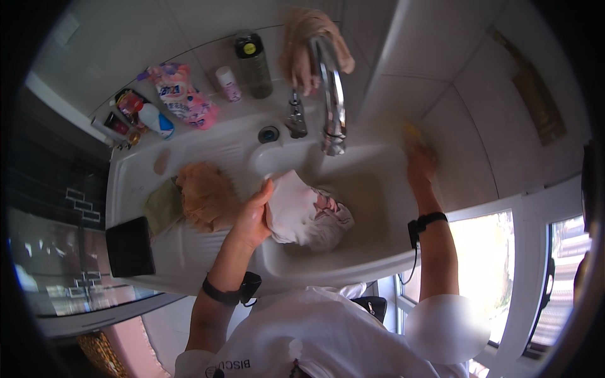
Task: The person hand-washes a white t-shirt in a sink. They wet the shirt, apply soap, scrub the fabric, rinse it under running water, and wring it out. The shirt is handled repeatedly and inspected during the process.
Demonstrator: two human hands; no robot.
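Observation:
My left hand [255,218] grips the edge of a wet white cloth garment [290,203] with a pink printed pattern. It holds the garment over the left side of the white sink basin [279,262], and the lower part hangs towards the cloudy water [368,203]. At the basin's far right corner is my right hand [421,163], blurred. A small yellow object [413,132] shows at its fingertips; whether the fingers are closed on it I cannot tell. The chrome faucet [334,104] arches over the back of the basin.
On the ribbed drainboard [201,260] lie a bunched orange-tan cloth [205,196], a green cloth [163,208] and a black tablet-like slab [130,246]. Along the back ledge stand a pink detergent bag [184,99], a dark bottle [254,66] and several small bottles. A tan cloth [314,28] drapes behind the faucet.

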